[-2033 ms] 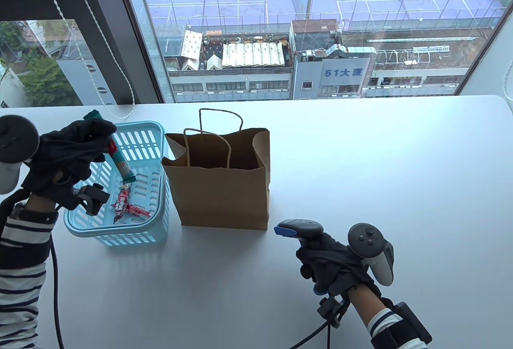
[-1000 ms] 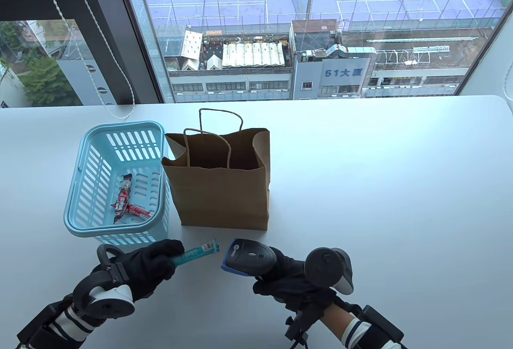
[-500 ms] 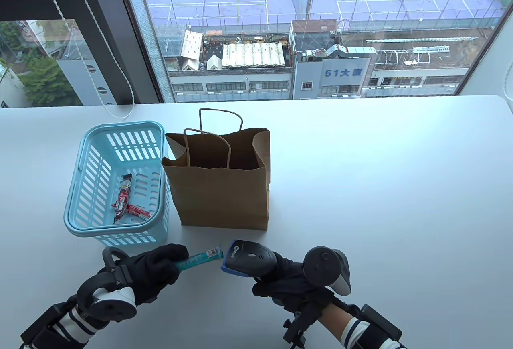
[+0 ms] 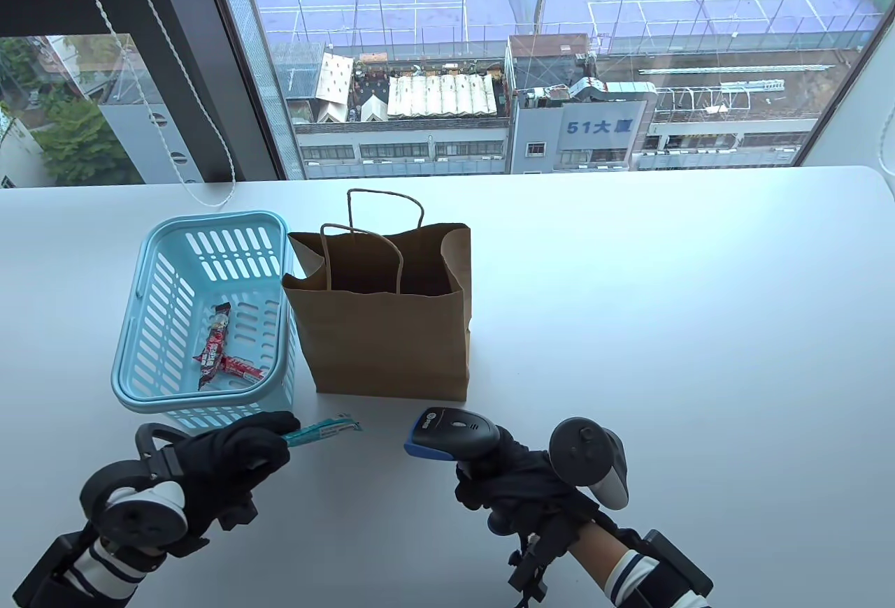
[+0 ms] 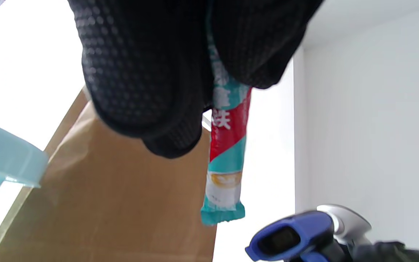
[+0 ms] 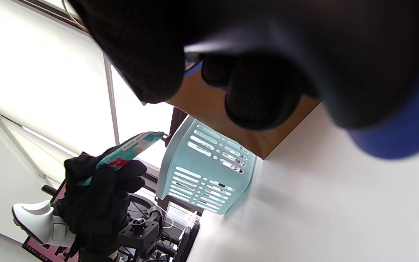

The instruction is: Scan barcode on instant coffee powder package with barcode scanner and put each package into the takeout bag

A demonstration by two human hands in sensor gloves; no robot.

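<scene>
Two gloved hands sat low in the table view, over the white worktop (image 4: 629,300). At lower left, the left hand (image 4: 231,458) pinched a slim teal-and-red instant coffee stick packet (image 4: 323,430) by one end, its free end pointing right toward the scanner with a clear gap between them. In the left wrist view the same packet (image 5: 227,153) hung down from between the curled fingers (image 5: 140,72). At lower centre, the right hand (image 4: 521,486) was wrapped round the handle of a black barcode scanner with a blue front rim (image 4: 453,433), whose head faced left toward the packet. Above the hands, mid-frame, an upright brown paper takeout bag with twisted paper handles (image 4: 384,328) stood open. Just beside it on the left stood a light blue slotted plastic basket (image 4: 150,314), touching or nearly touching the bag, with two red stick packets (image 4: 220,356) lying in its near right corner.
</scene>
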